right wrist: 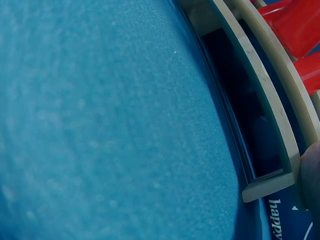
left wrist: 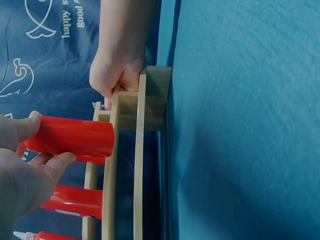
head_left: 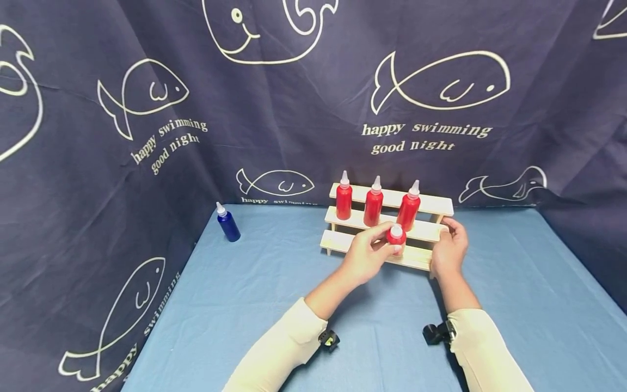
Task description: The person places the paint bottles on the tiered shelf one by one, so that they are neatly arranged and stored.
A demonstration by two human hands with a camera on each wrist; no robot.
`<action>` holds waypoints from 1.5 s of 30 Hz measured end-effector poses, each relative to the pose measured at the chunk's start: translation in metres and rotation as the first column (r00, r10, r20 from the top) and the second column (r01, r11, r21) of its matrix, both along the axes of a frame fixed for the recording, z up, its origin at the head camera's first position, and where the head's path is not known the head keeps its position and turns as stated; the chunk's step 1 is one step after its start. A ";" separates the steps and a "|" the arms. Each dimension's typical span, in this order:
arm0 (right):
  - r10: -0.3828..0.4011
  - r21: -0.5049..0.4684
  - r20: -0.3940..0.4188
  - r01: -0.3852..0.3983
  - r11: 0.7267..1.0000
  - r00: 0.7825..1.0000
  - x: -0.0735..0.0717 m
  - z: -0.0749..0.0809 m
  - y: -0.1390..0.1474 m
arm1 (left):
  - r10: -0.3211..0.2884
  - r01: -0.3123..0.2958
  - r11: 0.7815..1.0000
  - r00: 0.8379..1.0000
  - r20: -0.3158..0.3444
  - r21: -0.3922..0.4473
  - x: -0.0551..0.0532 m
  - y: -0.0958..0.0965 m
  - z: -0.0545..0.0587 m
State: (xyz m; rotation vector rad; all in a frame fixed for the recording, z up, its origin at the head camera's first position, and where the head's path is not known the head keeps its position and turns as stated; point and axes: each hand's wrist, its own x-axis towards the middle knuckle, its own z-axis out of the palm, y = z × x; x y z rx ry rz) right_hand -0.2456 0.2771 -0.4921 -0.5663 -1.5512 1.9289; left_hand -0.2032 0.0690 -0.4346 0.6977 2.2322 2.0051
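My left hand (head_left: pixel 364 256) pinches a red squeeze bottle (left wrist: pixel 75 136) between thumb and fingers, its pale nozzle toward the head camera. The bottle is in front of the three-tier wooden display stand (head_left: pixel 338 240), over its lower steps; whether its base touches wood I cannot tell. At the stand's right end, my right hand (head_left: pixel 449 250) grips the side, with curled fingers in the left wrist view. Three more red bottles, a left one (head_left: pixel 344 202), a middle one (head_left: pixel 373 208) and a right one (head_left: pixel 409 211), stand upright on the middle step. Only a sliver of right hand (right wrist: pixel 312 165) shows in the right wrist view.
A dark blue bottle (head_left: pixel 228 226) with a white nozzle stands apart at the table's far left. Blue cloth covers the table (head_left: pixel 274 283). Behind and at the sides hangs a navy curtain (head_left: pixel 294 120) printed with white fish and lettering.
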 end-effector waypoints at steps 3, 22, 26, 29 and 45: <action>0.003 -0.004 0.000 -0.003 1.000 1.000 0.001 -0.001 0.001 | -0.009 0.009 1.000 1.000 -0.012 0.002 0.001 0.004 -0.002; 0.005 -0.069 -0.082 -0.010 0.998 0.997 0.001 0.000 0.002 | -0.055 0.056 0.998 0.995 -0.079 0.009 0.003 0.035 0.000; 0.007 -0.073 -0.086 -0.013 0.997 0.996 0.002 0.000 0.002 | -0.062 0.062 0.998 0.993 -0.100 -0.013 0.002 0.040 -0.003; 0.008 -0.079 -0.091 -0.015 0.997 0.996 0.002 0.000 0.002 | -0.063 0.060 0.998 0.991 -0.117 -0.027 0.002 0.043 -0.004; 0.003 -0.087 -0.094 -0.011 0.996 0.996 0.000 -0.003 0.002 | -0.045 0.012 0.987 0.976 -0.212 -0.158 -0.003 0.054 -0.004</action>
